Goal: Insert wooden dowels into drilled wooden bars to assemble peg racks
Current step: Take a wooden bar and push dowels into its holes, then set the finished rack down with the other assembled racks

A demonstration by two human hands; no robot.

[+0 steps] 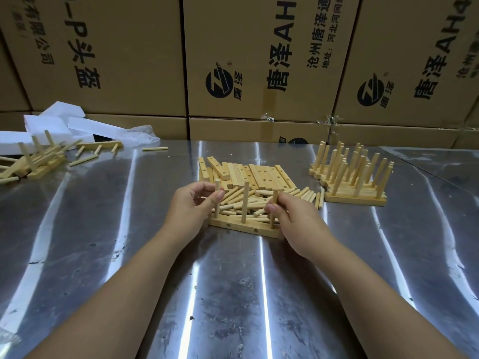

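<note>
At metal table [233, 294] middle, bar [243, 227]: flat, left-to-right; dowels [245, 202] upright.
Left hand [191, 206], right hand [293, 218]: pinching end dowels.
Room: boxes [259, 60] behind.

Single head-worn wide-angle view.
Looks forward and down, close over shiny steel tabletop [233, 294], facing stacked brown cardboard cartons [134, 55].

On the steel tabletop [103, 229], the left hand [190, 207] pinched one upright dowel [217, 200] in a drilled bar [243, 226]; the right hand [293, 216] pinched another dowel [274, 203].
</note>
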